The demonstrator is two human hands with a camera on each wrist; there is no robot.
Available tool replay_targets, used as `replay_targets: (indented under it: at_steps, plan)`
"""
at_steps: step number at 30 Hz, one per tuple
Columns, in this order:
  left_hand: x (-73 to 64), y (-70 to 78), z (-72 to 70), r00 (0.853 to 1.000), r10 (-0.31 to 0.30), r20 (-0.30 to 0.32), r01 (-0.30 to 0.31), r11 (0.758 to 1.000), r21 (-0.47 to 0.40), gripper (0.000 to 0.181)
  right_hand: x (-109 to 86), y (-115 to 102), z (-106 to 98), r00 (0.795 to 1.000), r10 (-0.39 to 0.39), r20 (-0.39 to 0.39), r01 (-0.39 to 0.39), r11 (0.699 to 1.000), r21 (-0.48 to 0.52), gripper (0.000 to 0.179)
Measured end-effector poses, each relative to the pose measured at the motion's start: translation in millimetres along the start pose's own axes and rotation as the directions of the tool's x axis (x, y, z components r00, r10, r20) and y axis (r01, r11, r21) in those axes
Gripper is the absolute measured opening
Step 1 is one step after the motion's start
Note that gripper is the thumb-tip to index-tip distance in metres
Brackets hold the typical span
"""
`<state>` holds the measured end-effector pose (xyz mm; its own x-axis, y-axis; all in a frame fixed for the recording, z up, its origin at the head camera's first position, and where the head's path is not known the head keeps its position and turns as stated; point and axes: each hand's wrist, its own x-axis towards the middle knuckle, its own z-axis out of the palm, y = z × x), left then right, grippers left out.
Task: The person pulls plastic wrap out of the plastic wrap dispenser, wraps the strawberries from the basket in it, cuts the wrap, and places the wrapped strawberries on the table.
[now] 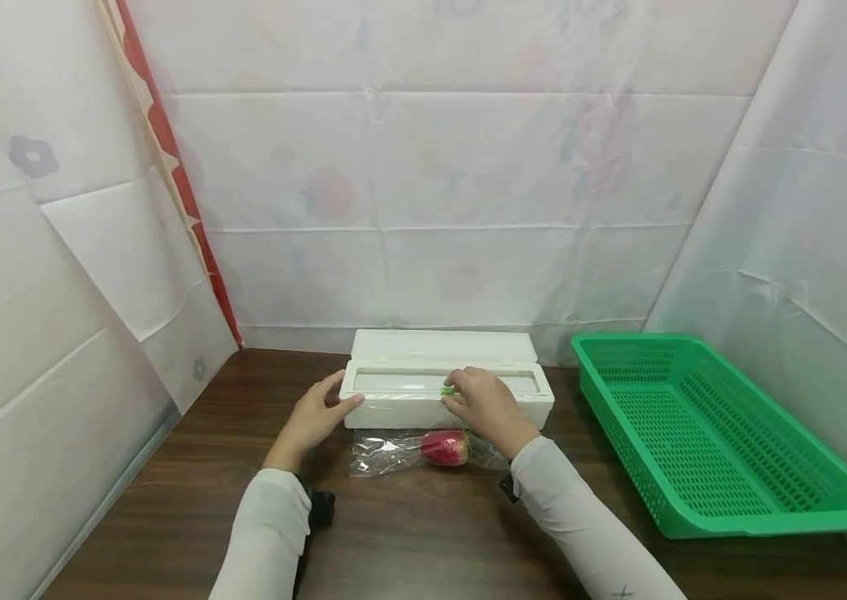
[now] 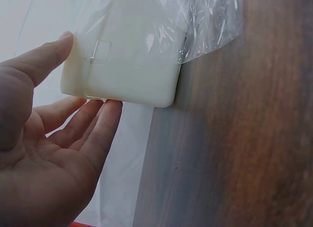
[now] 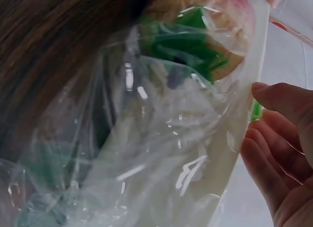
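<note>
A long white cling film dispenser point(image 1: 393, 414) stands at the back of the table with its lid point(image 1: 444, 345) raised. My left hand point(image 1: 313, 417) grips its left end, thumb at the front; in the left wrist view the fingers point(image 2: 100, 124) rest against its other side. My right hand point(image 1: 488, 404) pinches a small green slide cutter point(image 1: 447, 391) on the front edge, mostly hidden by the fingers. Clear film point(image 1: 386, 457) hangs from the dispenser onto the table. Against it lies a red, fruit-like piece point(image 1: 446, 447); the right wrist view shows its green leaves point(image 3: 186, 43).
A green perforated plastic basket point(image 1: 694, 527) stands at the right of the table. Printed white sheeting point(image 1: 423, 183) hangs behind and on both sides. Dark wood tabletop point(image 1: 408, 542) lies in front of the film.
</note>
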<state>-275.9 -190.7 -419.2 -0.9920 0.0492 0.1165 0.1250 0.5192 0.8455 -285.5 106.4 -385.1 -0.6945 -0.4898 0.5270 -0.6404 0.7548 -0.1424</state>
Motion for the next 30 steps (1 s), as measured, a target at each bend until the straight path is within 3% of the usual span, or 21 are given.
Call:
replay_targets:
  at_steps: [11, 30]
  plan:
    - [-1.2, -0.2, 0.7, 1.0, -0.009, -0.005, 0.009, 1.0, -0.01, 0.079, -3.9, 2.7, 4.0, 0.997, -0.046, -0.055, 0.043, 0.998, -0.041, 0.018]
    - [-1.1, 0.4, 2.0, 1.0, -0.017, -0.011, 0.017, 1.0, 0.001, 0.078, -4.7, 0.7, 6.0, 0.996, -0.076, -0.046, 0.07, 0.992, -0.104, 0.015]
